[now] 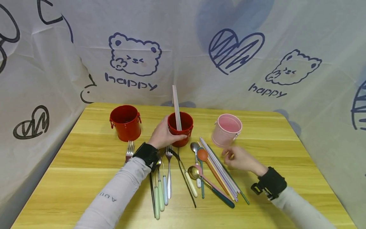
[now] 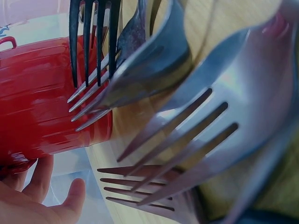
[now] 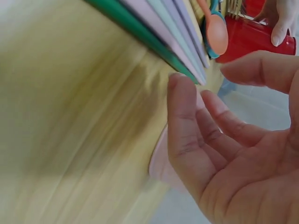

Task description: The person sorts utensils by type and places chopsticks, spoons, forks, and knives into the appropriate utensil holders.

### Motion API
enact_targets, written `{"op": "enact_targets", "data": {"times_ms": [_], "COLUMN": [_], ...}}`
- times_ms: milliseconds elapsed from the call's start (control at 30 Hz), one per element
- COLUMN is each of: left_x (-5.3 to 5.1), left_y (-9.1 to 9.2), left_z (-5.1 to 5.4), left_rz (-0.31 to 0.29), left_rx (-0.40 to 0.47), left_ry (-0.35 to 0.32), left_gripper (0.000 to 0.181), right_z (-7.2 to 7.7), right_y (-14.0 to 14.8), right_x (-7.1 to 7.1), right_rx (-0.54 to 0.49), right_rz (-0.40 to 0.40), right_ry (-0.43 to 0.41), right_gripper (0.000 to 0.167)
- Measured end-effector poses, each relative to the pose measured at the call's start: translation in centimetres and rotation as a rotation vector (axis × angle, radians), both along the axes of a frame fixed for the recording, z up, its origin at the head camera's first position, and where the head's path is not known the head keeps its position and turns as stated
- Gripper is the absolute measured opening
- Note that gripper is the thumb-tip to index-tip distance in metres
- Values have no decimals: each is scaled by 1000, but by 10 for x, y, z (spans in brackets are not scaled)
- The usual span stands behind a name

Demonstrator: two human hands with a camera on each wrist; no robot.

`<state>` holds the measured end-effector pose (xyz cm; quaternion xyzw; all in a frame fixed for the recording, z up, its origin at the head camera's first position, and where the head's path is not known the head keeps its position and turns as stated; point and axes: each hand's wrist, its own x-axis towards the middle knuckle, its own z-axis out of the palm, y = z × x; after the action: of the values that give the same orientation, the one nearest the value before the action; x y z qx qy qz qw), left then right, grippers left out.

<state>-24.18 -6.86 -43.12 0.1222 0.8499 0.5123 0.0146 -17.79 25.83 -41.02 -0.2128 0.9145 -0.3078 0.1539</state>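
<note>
My left hand (image 1: 164,135) grips the middle red bucket (image 1: 186,131) by its side, thumb across the front. A few pale chopsticks (image 1: 176,106) stand upright inside it. In the left wrist view, several forks (image 2: 201,135) lie close beside the red bucket (image 2: 42,102). My right hand (image 1: 240,158) hovers over the table, right of a bundle of chopsticks (image 1: 218,168); its fingers are loosely bent with nothing between them. The right wrist view shows thumb and fingertips apart, near the ends of the green and pastel chopsticks (image 3: 175,42).
Another red bucket (image 1: 128,128) stands at the back left, and a pink bucket (image 1: 224,136) behind my right hand. Spoons, including an orange spoon (image 1: 202,155) and a gold spoon (image 1: 193,172), and forks lie mid-table. A printed cloth (image 1: 188,63) hangs behind the wooden table (image 1: 71,187).
</note>
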Motion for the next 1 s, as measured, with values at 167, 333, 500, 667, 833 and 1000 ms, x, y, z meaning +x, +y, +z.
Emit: {"op": "enact_targets", "data": {"times_ms": [167,333,500,667,833,1000], "left_x": [0,1,1,0,0,-1], "left_y": [0,-1,-1,-1,-1,-1], "left_z": [0,1,1,0,-1,-2], "left_rz": [-4,-4,-4,-8,-8,-7], "left_rx": [2,15,15,18,23,19], "left_ry": [-2,-7,-13,-15,-7,-3], "left_gripper": [88,89,89,88,88,88], "right_z": [-2,-4,-6,-8,-10,-11], "right_y": [4,3,1,-1,-3,-5], "right_x": [4,8,11,12,13,15], "right_rx": [57,91,125,142,169,209], "right_rz": [-22,-16,-10,-8,-16,-24], "right_ry": [-59,-93,-108,-96,-95,-72], "right_gripper": [24,25,26,24,19,16]}}
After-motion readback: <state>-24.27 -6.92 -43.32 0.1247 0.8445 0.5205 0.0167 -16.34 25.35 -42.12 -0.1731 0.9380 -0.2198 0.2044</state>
